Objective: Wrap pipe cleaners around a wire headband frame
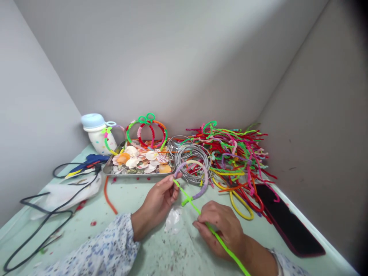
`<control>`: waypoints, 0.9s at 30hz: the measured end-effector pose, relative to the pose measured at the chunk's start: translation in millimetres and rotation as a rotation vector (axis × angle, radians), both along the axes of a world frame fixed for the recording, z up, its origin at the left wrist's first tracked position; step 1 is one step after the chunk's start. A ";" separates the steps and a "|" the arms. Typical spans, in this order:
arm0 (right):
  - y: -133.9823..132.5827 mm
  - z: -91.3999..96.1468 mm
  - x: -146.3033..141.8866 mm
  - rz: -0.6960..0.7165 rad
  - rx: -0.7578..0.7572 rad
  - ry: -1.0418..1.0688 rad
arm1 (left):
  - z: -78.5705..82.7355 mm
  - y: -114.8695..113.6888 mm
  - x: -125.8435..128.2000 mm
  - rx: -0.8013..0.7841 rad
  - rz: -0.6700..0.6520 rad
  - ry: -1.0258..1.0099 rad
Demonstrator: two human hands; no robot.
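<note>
Between the thumb and fingers of my left hand is one end of a curved ring wrapped in lilac and cream pipe cleaner. A short green wrap covers the ring's other end. A bright green pipe cleaner starts at my left fingertips and runs slantwise down to the right. My right hand pinches this green pipe cleaner partway along, and its loose tail passes below the hand toward the bottom edge. Just behind the ring lies a coil of grey wire.
A metal tray holds seashells, with finished colourful rings on it. A heap of pipe cleaners and a black phone lie at right. On the left are a white bottle, blue-handled pliers and a black cable.
</note>
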State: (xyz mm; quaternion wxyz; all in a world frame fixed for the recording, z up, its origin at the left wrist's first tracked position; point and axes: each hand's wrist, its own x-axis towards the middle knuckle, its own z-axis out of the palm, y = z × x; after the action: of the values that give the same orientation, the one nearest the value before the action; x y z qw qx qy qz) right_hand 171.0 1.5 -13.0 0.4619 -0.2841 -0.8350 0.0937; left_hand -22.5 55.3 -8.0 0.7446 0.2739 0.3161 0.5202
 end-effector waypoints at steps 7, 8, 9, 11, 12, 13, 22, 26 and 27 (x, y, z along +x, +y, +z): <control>5.4 -2.3 -3.5 -0.014 0.145 0.034 | 0.7 1.2 0.3 -0.001 0.030 -0.011; 5.9 -2.0 -3.8 -0.031 0.147 0.036 | 0.5 1.3 0.3 0.018 0.024 0.001; 6.1 -1.4 -4.0 -0.046 0.150 0.040 | 0.4 1.2 0.4 0.037 0.016 0.017; 6.3 0.0 -4.3 -0.072 0.152 0.045 | 0.3 0.5 0.7 0.063 0.004 0.058; 6.2 0.7 -4.4 -0.077 0.152 0.045 | 0.1 0.0 0.8 0.067 0.000 0.075; 6.1 1.2 -4.4 -0.076 0.150 0.045 | -0.1 -0.5 1.0 0.068 -0.004 0.089; 6.9 -0.3 -2.2 -0.090 0.090 0.076 | -1.6 -12.5 4.4 0.128 -0.086 0.152; 6.3 -0.1 -1.0 -0.115 0.076 0.093 | 1.9 -20.8 8.2 0.158 -0.151 0.151; 6.2 0.2 -0.8 -0.121 0.079 0.092 | 2.8 -22.4 8.8 0.166 -0.163 0.146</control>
State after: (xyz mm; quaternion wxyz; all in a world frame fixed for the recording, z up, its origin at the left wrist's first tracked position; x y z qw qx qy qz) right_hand 170.1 7.7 -12.9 0.5155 -0.3108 -0.7972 0.0455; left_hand -13.7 32.9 -5.2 0.7341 0.3966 0.3021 0.4610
